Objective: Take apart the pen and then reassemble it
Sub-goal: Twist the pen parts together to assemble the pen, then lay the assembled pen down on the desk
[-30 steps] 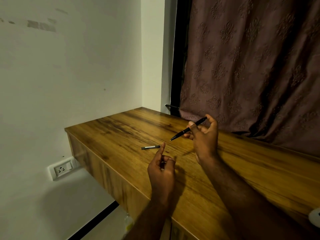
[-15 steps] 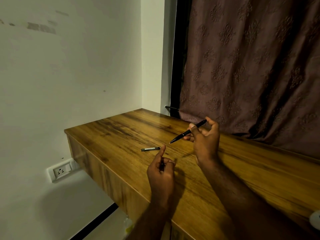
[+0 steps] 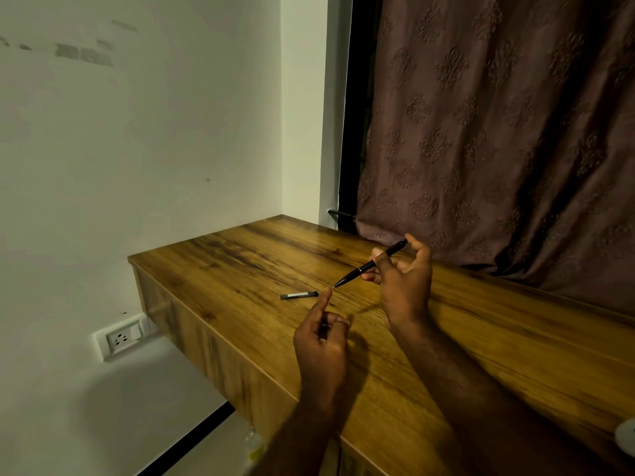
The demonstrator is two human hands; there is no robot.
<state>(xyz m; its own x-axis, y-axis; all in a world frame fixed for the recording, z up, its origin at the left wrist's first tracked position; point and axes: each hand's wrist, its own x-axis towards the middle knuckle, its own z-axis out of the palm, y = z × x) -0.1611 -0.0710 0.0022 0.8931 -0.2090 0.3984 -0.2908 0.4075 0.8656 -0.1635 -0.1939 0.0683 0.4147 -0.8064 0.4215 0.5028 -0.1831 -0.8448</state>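
Right hand [image 3: 402,293] around pen [image 3: 368,266], tip near, perhaps touching, forefinger of left hand [image 3: 321,340].

The right edge cuts off a white object [image 3: 627,437]. The right hand [image 3: 403,290] hides the middle of the pen [image 3: 357,272]. Whether the left hand [image 3: 321,341] holds anything is unclear.

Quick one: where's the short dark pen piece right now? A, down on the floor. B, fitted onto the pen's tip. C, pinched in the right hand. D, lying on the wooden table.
D: the short dark piece lies flat on the wooden table, apart from the pen that the right hand holds above it.
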